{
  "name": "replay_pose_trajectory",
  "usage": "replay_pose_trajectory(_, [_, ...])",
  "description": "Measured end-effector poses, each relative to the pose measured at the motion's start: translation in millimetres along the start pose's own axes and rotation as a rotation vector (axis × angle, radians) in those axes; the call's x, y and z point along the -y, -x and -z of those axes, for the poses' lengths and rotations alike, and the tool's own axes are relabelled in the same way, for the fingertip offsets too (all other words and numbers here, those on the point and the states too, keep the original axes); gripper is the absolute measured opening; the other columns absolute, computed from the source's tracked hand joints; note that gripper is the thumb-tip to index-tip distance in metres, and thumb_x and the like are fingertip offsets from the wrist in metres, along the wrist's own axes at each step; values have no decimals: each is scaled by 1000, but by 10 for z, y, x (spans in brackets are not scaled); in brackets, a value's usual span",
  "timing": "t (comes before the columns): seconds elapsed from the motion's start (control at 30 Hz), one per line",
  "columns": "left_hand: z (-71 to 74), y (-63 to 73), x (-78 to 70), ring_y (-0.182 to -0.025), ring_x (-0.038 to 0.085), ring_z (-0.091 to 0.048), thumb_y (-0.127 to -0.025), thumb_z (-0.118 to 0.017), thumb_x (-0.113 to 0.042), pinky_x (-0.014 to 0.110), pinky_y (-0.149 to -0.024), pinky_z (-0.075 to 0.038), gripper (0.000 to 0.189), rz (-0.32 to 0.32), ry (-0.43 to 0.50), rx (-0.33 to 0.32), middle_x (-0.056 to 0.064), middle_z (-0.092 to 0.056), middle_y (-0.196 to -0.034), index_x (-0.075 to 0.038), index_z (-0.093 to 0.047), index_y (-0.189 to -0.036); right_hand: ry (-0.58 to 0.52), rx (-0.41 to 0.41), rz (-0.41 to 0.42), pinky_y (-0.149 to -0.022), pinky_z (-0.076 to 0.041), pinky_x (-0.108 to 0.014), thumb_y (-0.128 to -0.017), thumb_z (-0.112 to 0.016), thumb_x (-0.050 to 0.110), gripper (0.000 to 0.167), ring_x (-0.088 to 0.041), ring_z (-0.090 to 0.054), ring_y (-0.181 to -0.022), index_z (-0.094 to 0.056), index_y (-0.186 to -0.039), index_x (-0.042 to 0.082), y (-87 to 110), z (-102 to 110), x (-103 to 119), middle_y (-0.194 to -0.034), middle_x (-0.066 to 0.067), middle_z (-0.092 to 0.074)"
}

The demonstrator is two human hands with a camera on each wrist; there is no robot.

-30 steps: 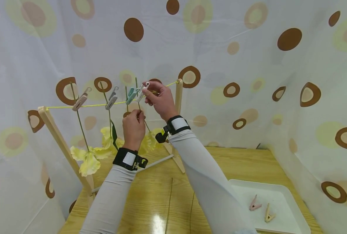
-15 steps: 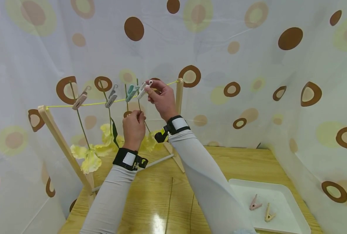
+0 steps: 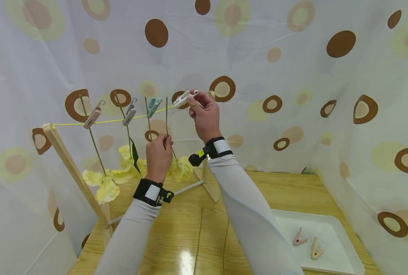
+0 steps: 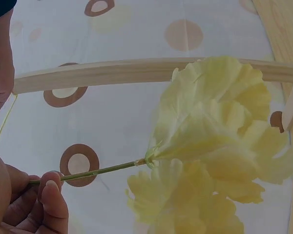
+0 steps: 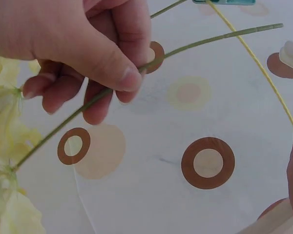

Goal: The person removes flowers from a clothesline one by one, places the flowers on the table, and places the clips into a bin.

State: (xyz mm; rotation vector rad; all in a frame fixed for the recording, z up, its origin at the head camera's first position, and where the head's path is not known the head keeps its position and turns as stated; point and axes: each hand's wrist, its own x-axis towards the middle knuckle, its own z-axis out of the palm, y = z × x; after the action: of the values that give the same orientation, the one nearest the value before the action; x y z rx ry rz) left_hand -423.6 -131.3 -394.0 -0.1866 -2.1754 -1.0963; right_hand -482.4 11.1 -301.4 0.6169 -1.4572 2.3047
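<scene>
My left hand (image 3: 158,157) pinches the green stem (image 3: 167,116) of a yellow artificial flower (image 4: 210,117) between thumb and fingers. The bloom hangs downward and the stem's cut end points up past the yellow cord (image 5: 263,68). To the right of the stem, my right hand (image 3: 205,117) pinches a white clothespin (image 3: 181,100) by its hooked end, the clip tilted along the cord and apart from the stem. In the right wrist view only an edge of the right hand and part of the clothespin (image 5: 292,54) show.
A wooden frame (image 3: 71,170) carries the cord. Brown (image 3: 92,117), grey (image 3: 130,115) and teal (image 3: 152,108) clothespins hold other flower stems on it. A white tray (image 3: 334,259) at the lower right holds a pink clothespin (image 3: 299,237) and a beige clothespin (image 3: 315,250).
The white clothespin has come away from the stem and shifted right along the cord with my right hand, tipping flatter. My left hand has dropped slightly, still pinching the stem, which now stands more upright.
</scene>
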Motion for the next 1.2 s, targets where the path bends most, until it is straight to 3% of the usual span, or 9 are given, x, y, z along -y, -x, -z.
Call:
replay_pose_trajectory(0.3, [-1, 373, 82, -63, 27, -62, -104, -55, -13, 40, -59, -50, 23, -82, -15, 56, 14, -69, -78, 3, -68, -94, 35, -17, 59, -54, -38, -20, -95, -67, 5, 15, -10, -49, -61, -70, -109, 8, 246, 507, 105, -109, -7, -72])
replay_pose_trajectory(0.5, [2, 709, 194, -57, 19, -56, -104, -54, -12, 34, -55, -47, 22, -83, -47, 164, 10, -66, -74, 2, -68, -95, 120, -76, 55, -55, -40, -19, -93, -71, 9, 17, -10, -53, -65, -70, -110, 5, 570, 1038, 146, -112, -10, -73])
replay_pose_trajectory(0.67, [32, 1023, 314, -50, 12, -44, -103, -55, -12, 28, -51, -39, 21, -47, -119, 299, 2, -54, -63, -1, -68, -91, 257, -156, 23, -56, -42, -19, -93, -71, 14, 25, -11, -56, -68, -68, -114, 1, 903, 1514, 128, -114, -10, -72])
replay_pose_trajectory(0.8, [26, 1294, 439, -49, 10, -40, -102, -57, -12, 26, -51, -35, 19, -5, -194, 464, -2, -49, -59, -3, -70, -92, 347, -236, -2, -57, -43, -19, -94, -71, 16, 28, -11, -56, -70, -68, -115, -1, 1189, 1909, 138, -111, -8, -72])
replay_pose_trajectory(1.03, [-85, 1715, 637, -51, 10, -38, -101, -58, -9, 25, -51, -33, 26, 70, -251, 725, -1, -43, -58, -5, -64, -76, 491, -396, -57, -55, -42, -20, -93, -72, 16, 30, -10, -51, -64, -69, -115, -4, 1683, 2569, 237, -94, -2, -70])
replay_pose_trajectory(1.2, [-176, 1994, 763, -49, 9, -38, -97, -62, -4, 24, -49, -32, 29, 95, -258, 796, -3, -43, -56, -6, -61, -67, 598, -543, -117, -51, -42, -19, -92, -74, 15, 28, -10, -50, -60, -70, -112, -3, 2051, 3004, 319, -85, 0, -65])
